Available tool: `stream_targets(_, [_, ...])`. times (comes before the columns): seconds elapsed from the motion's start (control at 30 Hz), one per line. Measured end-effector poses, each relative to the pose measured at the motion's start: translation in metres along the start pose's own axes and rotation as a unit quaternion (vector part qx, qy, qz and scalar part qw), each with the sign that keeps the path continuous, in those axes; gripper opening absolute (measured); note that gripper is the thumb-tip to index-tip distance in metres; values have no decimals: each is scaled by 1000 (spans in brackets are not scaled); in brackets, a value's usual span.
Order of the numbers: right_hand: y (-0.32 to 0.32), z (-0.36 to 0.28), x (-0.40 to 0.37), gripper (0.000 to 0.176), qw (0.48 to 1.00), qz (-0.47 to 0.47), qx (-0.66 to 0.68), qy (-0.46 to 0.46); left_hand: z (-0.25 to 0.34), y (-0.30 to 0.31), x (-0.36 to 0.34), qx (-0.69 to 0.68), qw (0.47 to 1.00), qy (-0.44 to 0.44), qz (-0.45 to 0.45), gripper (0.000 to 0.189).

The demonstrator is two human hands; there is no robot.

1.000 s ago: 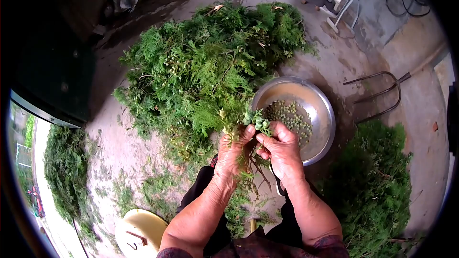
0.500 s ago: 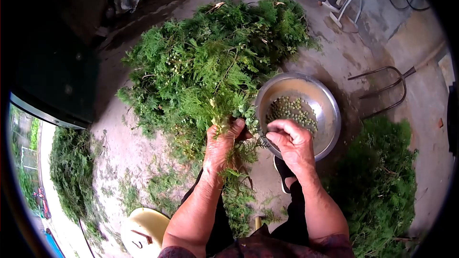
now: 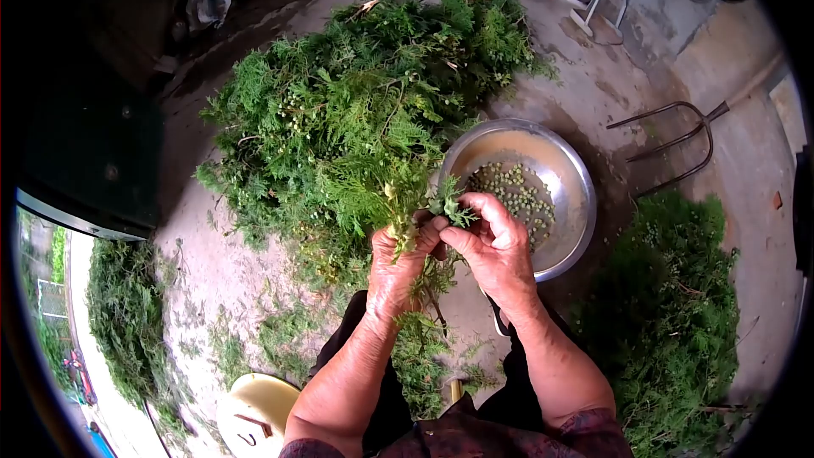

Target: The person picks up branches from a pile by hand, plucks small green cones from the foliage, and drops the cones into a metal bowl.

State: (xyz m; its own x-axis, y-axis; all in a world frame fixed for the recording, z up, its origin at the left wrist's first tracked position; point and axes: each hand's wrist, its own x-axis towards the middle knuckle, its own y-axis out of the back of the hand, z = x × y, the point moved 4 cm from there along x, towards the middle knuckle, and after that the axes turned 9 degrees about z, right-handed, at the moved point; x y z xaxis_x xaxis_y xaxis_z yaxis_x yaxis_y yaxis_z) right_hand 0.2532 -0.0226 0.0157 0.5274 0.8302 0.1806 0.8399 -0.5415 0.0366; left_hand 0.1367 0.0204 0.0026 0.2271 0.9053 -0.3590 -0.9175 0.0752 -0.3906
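Note:
My left hand is closed round a feathery evergreen sprig, its fronds sticking up past the thumb and trailing below the fist. Against its thumb, the fingertips of my right hand pinch a bluish-green tip of that greenery; whether a cone sits between the fingers is hidden. Just behind the right hand stands a wide metal basin with many small round green cones on its bottom. A large heap of cut evergreen branches lies beyond my left hand.
More branches lie in a pile at the right and another at the left. A pitchfork head rests on the concrete right of the basin. A yellow round object stands near my left elbow.
My right hand has moved left from the basin's near rim to the sprig and now pinches its tip. My left hand keeps its hold. The view has shifted slightly.

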Motion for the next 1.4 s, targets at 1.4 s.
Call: stream_targets(1.4, [11, 10, -5, 13, 849, 0, 397, -348, -6, -7, -8, -38, 997, 62, 5, 23])
